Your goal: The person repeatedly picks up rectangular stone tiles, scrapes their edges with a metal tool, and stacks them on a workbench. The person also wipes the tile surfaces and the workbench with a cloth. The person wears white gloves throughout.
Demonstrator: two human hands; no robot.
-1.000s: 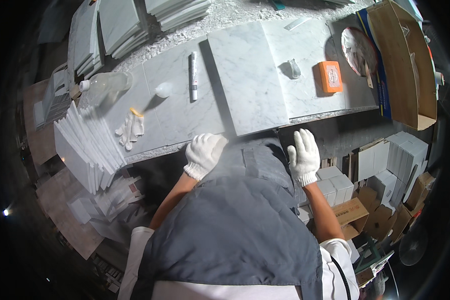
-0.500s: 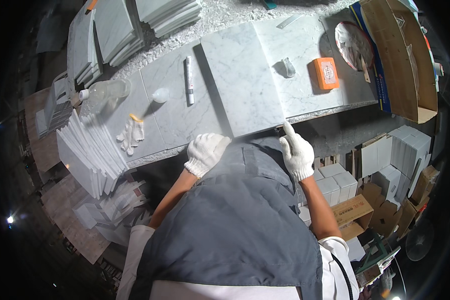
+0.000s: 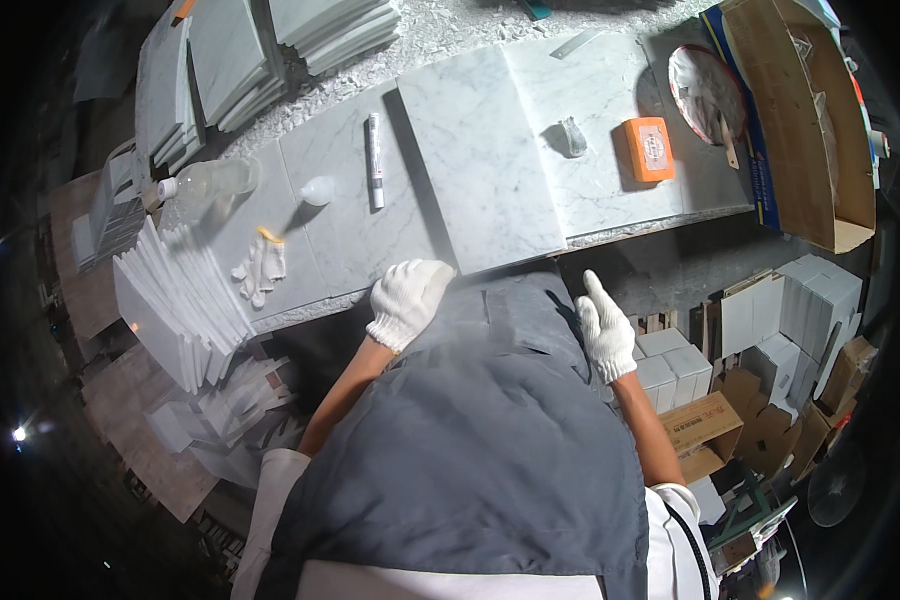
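Note:
A large white marble tile [image 3: 480,160] with grey veins lies on the bench, its near end reaching the front edge. My left hand [image 3: 408,302], in a white knitted glove, is at the bench edge by the tile's near left corner. Its fingers are curled in, and whatever they may hold is hidden. My right hand [image 3: 606,328], gloved the same way, is apart from the tile, below its near right corner. One finger points up and away from me, the others bend loosely, and nothing shows in it.
Left on the bench are a white marker [image 3: 375,160], a small white bulb-shaped piece [image 3: 318,190], spare gloves [image 3: 261,268] and a clear bottle [image 3: 210,180]. To the right lie an orange box [image 3: 650,150], a round tub [image 3: 708,95] and a cardboard box [image 3: 795,130]. Stacked tiles [image 3: 182,305] stand left.
My right hand has come off the tile's near right corner and drawn back toward me. My left hand stays by the near left corner, hardly shifted.

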